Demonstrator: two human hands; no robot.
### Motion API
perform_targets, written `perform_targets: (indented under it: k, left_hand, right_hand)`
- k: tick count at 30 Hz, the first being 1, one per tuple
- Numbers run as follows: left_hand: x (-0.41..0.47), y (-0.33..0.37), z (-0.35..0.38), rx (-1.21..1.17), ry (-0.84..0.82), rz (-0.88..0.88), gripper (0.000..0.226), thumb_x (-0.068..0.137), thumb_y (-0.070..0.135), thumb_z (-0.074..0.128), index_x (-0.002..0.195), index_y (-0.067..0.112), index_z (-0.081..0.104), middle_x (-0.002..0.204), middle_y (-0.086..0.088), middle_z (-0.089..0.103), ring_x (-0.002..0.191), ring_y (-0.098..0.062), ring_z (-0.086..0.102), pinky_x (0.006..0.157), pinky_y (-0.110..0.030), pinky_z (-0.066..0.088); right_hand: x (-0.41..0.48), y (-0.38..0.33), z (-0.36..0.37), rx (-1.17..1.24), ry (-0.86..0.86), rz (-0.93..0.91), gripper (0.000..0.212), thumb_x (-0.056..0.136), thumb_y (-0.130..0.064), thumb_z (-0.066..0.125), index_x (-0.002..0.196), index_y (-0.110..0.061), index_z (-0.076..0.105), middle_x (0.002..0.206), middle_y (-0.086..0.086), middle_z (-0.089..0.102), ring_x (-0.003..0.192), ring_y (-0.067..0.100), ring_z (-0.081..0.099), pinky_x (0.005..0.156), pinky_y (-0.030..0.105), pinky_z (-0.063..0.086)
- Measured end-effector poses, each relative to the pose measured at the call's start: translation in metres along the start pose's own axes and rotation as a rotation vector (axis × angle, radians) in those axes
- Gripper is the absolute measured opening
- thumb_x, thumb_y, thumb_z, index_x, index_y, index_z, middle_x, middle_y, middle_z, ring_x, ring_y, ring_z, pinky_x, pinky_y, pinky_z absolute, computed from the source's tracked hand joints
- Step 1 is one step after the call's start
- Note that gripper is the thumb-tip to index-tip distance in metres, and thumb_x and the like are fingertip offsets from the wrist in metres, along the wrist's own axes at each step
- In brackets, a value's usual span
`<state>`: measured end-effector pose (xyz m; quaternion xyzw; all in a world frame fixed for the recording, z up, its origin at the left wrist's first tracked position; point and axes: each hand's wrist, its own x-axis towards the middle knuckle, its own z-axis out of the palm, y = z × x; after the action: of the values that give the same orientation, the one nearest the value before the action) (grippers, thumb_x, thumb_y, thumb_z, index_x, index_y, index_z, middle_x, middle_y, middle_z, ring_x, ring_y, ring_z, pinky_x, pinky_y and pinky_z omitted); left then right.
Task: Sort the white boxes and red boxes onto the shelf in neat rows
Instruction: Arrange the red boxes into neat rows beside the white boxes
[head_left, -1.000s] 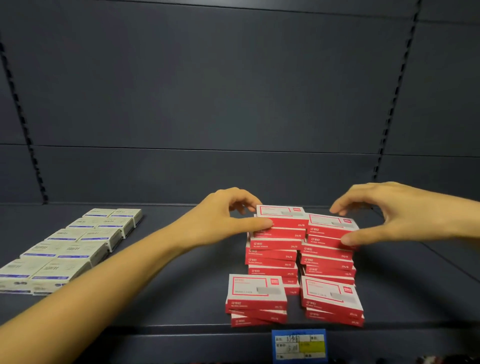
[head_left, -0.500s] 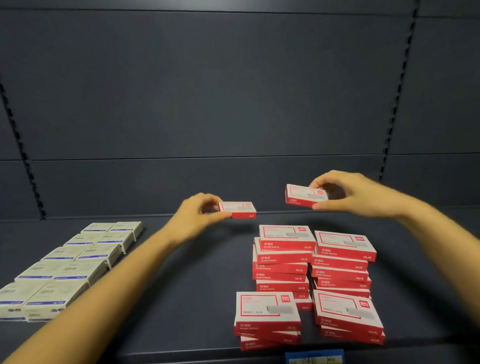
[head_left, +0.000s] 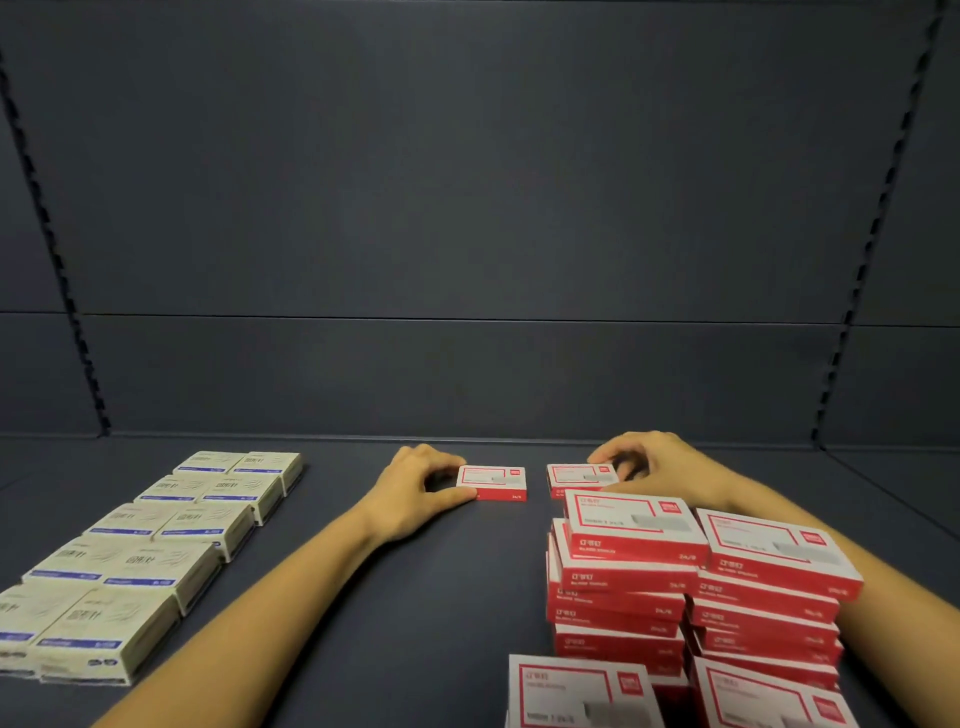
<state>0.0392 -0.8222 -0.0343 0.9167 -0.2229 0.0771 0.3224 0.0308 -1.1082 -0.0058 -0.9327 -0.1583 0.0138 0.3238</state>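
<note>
Two red boxes lie flat near the back of the dark shelf (head_left: 415, 597). My left hand (head_left: 415, 493) grips the left red box (head_left: 492, 482) by its left end, thumb in front and fingers behind. My right hand (head_left: 657, 467) holds the right red box (head_left: 579, 475) from its right side; that box is partly hidden behind the stacks of red boxes (head_left: 691, 587) at the front right. White boxes (head_left: 150, 551) with blue stripes lie in two neat rows on the left.
The shelf's grey back panel (head_left: 467, 260) rises just behind both hands. Bare shelf surface lies between the white rows and the red stacks. Perforated uprights (head_left: 857, 291) run along both sides.
Both hands lifted a red box each off the stacks, carried them toward the back of the shelf and lowered them onto its surface. The camera has moved closer.
</note>
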Motion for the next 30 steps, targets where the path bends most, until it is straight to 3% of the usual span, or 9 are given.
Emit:
perform_targets:
  k: [9,13,15,17,20,22,24,28,30]
  left_hand:
    - [0.006,-0.005,0.008,0.077,0.033,-0.044,0.034,0.086,0.040,0.057,0.119,0.032,0.058,0.116,0.002,0.056,0.114,-0.016,0.039,0.105,-0.039,0.034]
    - [0.006,-0.005,0.009,0.079,0.024,-0.053,0.035,0.087,0.041,0.056,0.121,0.032,0.057,0.117,0.002,0.055,0.115,-0.017,0.039,0.105,-0.039,0.033]
    - [0.004,-0.001,0.008,0.090,0.027,-0.068,0.041,0.087,0.041,0.056,0.125,0.028,0.053,0.121,0.002,0.052,0.121,-0.017,0.037,0.108,-0.039,0.031]
    - [-0.001,0.010,0.004,0.066,0.109,-0.055,0.049,0.085,0.037,0.060,0.130,0.021,0.049,0.126,0.001,0.048,0.124,-0.015,0.035,0.110,-0.035,0.027]
    - [-0.015,0.041,-0.013,-0.252,0.228,0.052,0.033,0.081,0.037,0.064,0.112,0.028,0.062,0.116,0.009,0.061,0.112,-0.004,0.052,0.102,-0.025,0.039]
    - [-0.030,0.065,-0.026,-0.480,0.144,0.145,0.023,0.076,0.047,0.061,0.094,0.035,0.068,0.099,0.014,0.070,0.099,0.003,0.061,0.086,-0.013,0.046]
    - [-0.042,0.085,-0.034,-0.491,0.017,0.234,0.027,0.073,0.054,0.065,0.092,0.035,0.069,0.096,0.018,0.070,0.095,0.004,0.062,0.078,-0.004,0.045]
    - [-0.055,0.105,-0.036,-0.422,-0.173,0.265,0.036,0.064,0.051,0.073,0.094,0.033,0.067,0.096,0.016,0.069,0.096,0.001,0.063,0.073,-0.005,0.047]
    - [-0.057,0.108,-0.037,-0.387,-0.211,0.279,0.037,0.061,0.048,0.072,0.094,0.032,0.067,0.095,0.015,0.069,0.095,0.000,0.064,0.074,-0.006,0.048]
  right_hand:
    - [0.014,0.003,0.015,0.180,0.027,0.013,0.025,0.074,-0.021,0.075,0.094,-0.031,0.063,0.077,-0.007,0.072,0.070,0.009,0.072,0.056,0.014,0.052]
    - [0.012,0.003,0.015,0.190,0.025,0.006,0.028,0.076,-0.019,0.073,0.100,-0.026,0.063,0.080,-0.006,0.072,0.072,0.011,0.072,0.059,0.016,0.053]
    - [0.007,-0.001,0.012,0.167,0.007,0.015,0.034,0.077,-0.021,0.072,0.109,-0.022,0.061,0.086,-0.003,0.072,0.076,0.011,0.072,0.063,0.017,0.054]
    - [-0.002,-0.006,0.001,0.101,0.048,0.006,0.035,0.080,-0.024,0.069,0.114,-0.022,0.060,0.096,-0.001,0.071,0.085,0.008,0.069,0.078,0.021,0.053]
    - [-0.028,-0.018,-0.028,0.100,0.207,-0.077,0.024,0.086,-0.020,0.061,0.110,-0.024,0.063,0.111,-0.005,0.066,0.100,0.006,0.060,0.093,0.023,0.045]
    - [-0.055,-0.030,-0.045,0.189,0.244,-0.126,0.018,0.088,-0.023,0.054,0.101,-0.030,0.065,0.105,-0.009,0.068,0.097,0.001,0.063,0.088,0.018,0.049]
    - [-0.084,-0.039,-0.055,0.165,0.246,-0.164,0.021,0.083,-0.037,0.051,0.097,-0.036,0.067,0.098,-0.010,0.072,0.094,-0.003,0.064,0.079,0.009,0.049]
    - [-0.126,-0.048,-0.059,-0.021,0.142,-0.178,0.036,0.075,-0.065,0.051,0.101,-0.046,0.064,0.107,-0.023,0.066,0.103,-0.006,0.059,0.082,0.018,0.049]
    - [-0.139,-0.048,-0.060,-0.105,0.122,-0.181,0.045,0.066,-0.072,0.056,0.103,-0.048,0.062,0.110,-0.024,0.063,0.106,-0.004,0.058,0.088,0.016,0.047]
